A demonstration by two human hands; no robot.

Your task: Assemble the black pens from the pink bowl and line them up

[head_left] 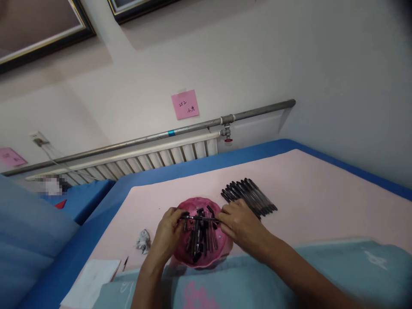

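Observation:
My left hand [167,234] and my right hand [236,223] hold one black pen [199,218] level between them, each pinching an end, just above a pink plastic bowl [222,251]. Several loose black pens and pen parts [201,240] lie in the bowl. To the right of my right hand, a row of several black pens [249,196] lies side by side on the pink table cover [322,201].
A crumpled scrap [142,241] and a white sheet of paper [92,281] lie at the left. A light blue cloth [354,266] covers the near edge. The table's blue border [106,206], a radiator [144,161], a pipe and a pink wall note [184,104] sit behind.

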